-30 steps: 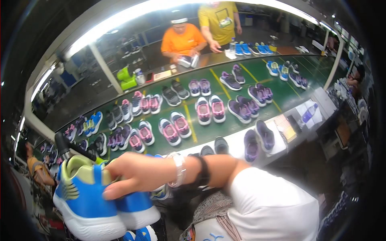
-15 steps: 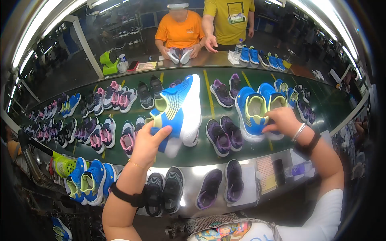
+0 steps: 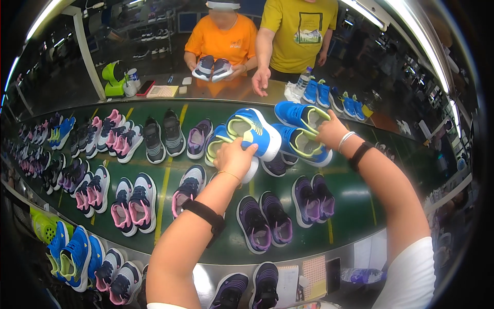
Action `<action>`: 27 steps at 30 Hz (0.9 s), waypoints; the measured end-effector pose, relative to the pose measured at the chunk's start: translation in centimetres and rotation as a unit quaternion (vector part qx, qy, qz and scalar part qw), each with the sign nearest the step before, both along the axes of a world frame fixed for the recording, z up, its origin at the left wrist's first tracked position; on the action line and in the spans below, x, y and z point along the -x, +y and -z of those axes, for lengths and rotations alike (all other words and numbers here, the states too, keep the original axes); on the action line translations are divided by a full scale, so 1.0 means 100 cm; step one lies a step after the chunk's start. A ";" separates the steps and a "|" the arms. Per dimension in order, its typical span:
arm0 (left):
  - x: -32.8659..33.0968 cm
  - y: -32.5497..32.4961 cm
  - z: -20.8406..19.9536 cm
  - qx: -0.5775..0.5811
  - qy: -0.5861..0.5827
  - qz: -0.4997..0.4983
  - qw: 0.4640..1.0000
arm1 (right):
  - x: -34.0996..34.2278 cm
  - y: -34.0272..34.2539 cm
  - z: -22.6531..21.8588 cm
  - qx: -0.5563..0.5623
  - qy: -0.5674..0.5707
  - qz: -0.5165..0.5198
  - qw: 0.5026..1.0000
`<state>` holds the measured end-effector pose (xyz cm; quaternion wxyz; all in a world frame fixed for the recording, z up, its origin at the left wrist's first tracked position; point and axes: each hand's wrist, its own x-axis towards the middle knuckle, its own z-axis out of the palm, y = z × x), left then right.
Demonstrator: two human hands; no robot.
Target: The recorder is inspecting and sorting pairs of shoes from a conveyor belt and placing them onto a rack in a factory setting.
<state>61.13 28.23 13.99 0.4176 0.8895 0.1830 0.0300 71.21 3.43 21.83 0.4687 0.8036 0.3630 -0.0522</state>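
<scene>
My left hand is closed on the heels of a pair of blue sneakers with lime linings and white soles, held above the belt. Close to its right, my right hand pinches the heel edges of a second pair of blue sneakers, toes pointing left. The two pairs nearly meet. Beneath them are dark purple sneakers, partly covered. Fingertips inside the shoes are hidden.
Pairs of pink-lined sneakers and dark purple sneakers cover the green conveyor belt. Blue sneakers stand on the near ledge at left. Across the belt, a person in orange holds grey shoes beside a person in yellow.
Both blue pairs have come closer together and tilted, the right pair now lying sideways. My view has shifted. The person in orange has lifted the grey shoes and tipped them up.
</scene>
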 end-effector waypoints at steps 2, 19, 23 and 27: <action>-0.017 -0.007 0.000 -0.042 0.000 -0.016 0.999 | -0.012 0.008 0.006 0.016 0.004 0.016 1.000; -0.066 -0.005 0.022 -0.111 -0.042 -0.031 0.992 | -0.089 -0.016 0.033 -0.112 -0.101 -0.108 0.983; -0.061 0.000 0.023 -0.119 -0.066 -0.027 0.990 | -0.094 -0.013 0.034 -0.121 -0.120 -0.126 0.977; -0.052 0.004 0.017 -0.117 -0.067 -0.022 0.991 | -0.096 -0.005 0.034 -0.108 -0.105 -0.130 0.980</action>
